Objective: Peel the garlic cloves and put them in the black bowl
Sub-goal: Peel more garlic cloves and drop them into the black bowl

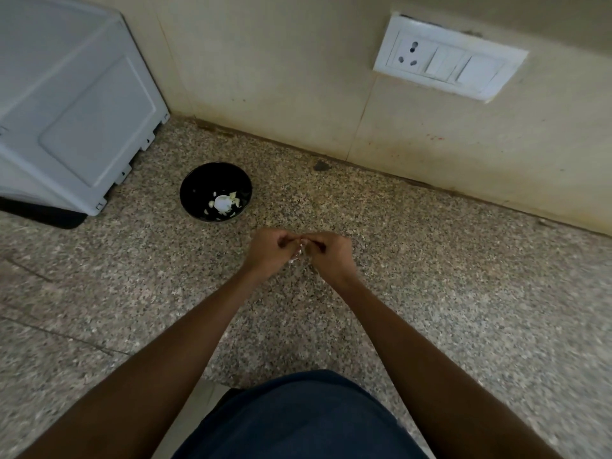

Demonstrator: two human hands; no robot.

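A black bowl [198,183] stands on the speckled granite counter, up and to the left of my hands. Inside it lie several pale garlic cloves [222,203]. My left hand [270,251] and my right hand [331,255] meet above the counter, fingers curled. Between their fingertips they pinch a small white garlic clove [300,250] with papery skin hanging from it. Most of the clove is hidden by my fingers.
A white appliance [73,104] sits on the counter at the far left, close to the bowl. The beige wall behind carries a white socket and switch plate [447,59]. The counter's front edge runs just before my body.
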